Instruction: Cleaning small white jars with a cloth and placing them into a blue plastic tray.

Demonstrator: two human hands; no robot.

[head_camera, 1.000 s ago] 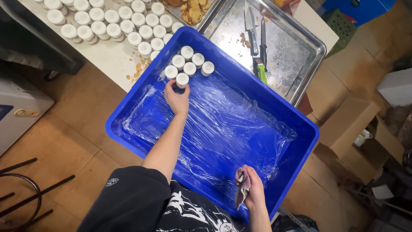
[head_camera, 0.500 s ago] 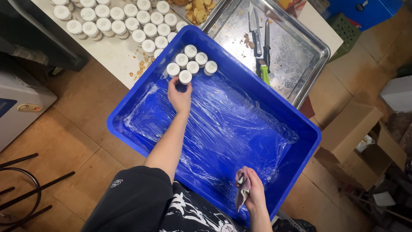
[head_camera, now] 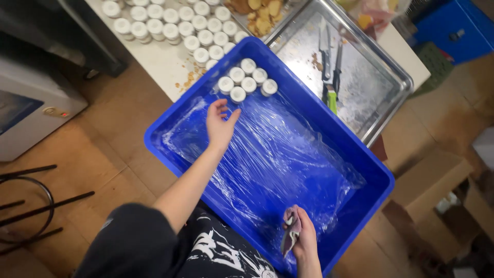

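Observation:
A big blue plastic crate [head_camera: 378, 177] lined with clear film sits in front of me. Several small white-capped jars [head_camera: 246, 80] stand packed in its far corner. My left hand [head_camera: 218, 123] hovers open over the film just short of those jars, fingers spread, holding nothing. My right hand [head_camera: 301, 237] rests at the crate's near rim, closed on a small crumpled grey cloth [head_camera: 290, 234].
Many more white-capped jars [head_camera: 177, 23] stand in rows on the white table [head_camera: 159, 64] beyond the crate. A steel tray [head_camera: 381, 90] holds knives [head_camera: 329, 56] and a green-handled tool. A white appliance [head_camera: 31, 103] stands left; cardboard boxes [head_camera: 427, 180] lie on the right floor.
My left hand has drawn back from the white-capped jars toward me and opened, leaving a jar in the cluster. The right hand has stayed at the rim.

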